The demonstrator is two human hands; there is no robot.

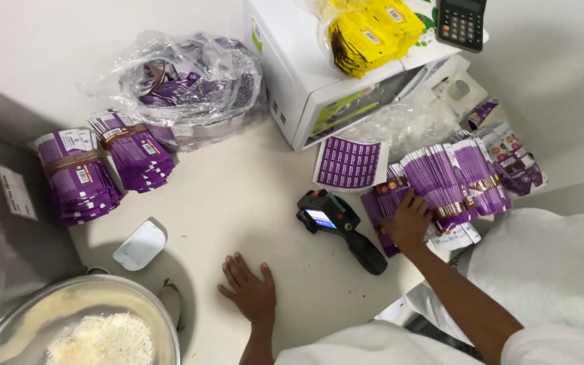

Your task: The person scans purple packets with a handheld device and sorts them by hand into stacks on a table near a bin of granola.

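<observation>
head view: left hand (250, 290) lies flat on the white table (238, 196), palm down, fingers spread, holding nothing. right hand (408, 222) reaches out to the right and presses on a fanned stack of purple sachets (441, 179), fingers splayed over the near end of the stack; looks like a loose touch more than a closed grip, though the fingertips are partly hidden among the packets. the stack runs roughly left to right, banded near the middle, and lies directly under and just beyond the right hand, well apart from the left. a black handheld printer (338, 226) lies on the table between the two hands, handle pointing toward the person, just beside the right hand and nearer to it than to the left. a purple label sheet (349, 163) sits just past the printer, against a white microwave (305, 88) that carries yellow sachets (370, 30) and a calculator (461, 21). far left: two banded purple sachet bundles (103, 169) and a clear plastic bag of more sachets (190, 84). near left: metal bowl of shredded white food (89, 331), small white lid (140, 245).
</observation>
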